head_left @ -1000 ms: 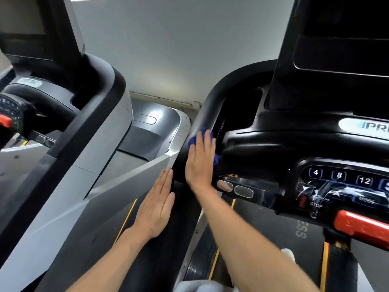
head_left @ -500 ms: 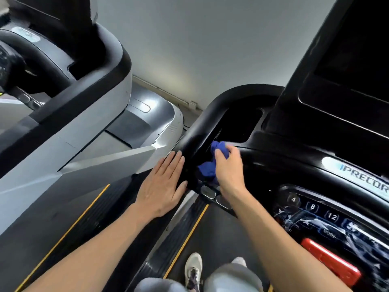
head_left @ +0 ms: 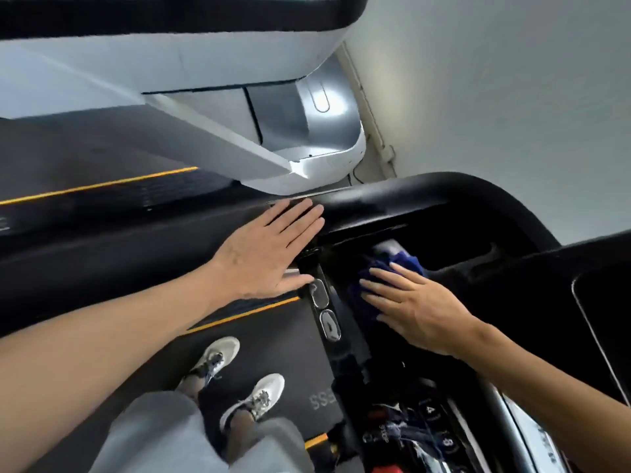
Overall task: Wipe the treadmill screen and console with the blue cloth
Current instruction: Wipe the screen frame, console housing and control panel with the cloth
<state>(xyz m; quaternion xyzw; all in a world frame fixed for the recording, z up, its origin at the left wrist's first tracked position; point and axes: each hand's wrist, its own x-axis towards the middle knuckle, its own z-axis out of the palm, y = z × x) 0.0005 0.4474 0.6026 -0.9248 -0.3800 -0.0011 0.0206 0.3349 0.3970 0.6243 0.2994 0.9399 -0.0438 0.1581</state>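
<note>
Nearest to me, my white sneakers stood on the treadmill belt, grey trouser legs cut off by the bottom edge. Past them, my left hand lay flat, fingers straight and holding nothing, on the black side rail. My right hand pressed the blue cloth with extended fingers onto the dark console, beside two oval buttons; the grip was flat, not curled round the cloth. I judged the risk to be a swipe straying onto those buttons or the keypad lower right and triggering the machine while I stood on the belt. The cloth could also slip from under flat fingers into the dark recess. The screen lay out of frame at right, the keypad was blurred, and most of the cloth hid beneath my palm. Farthest, a neighbouring grey treadmill met the wall.
</note>
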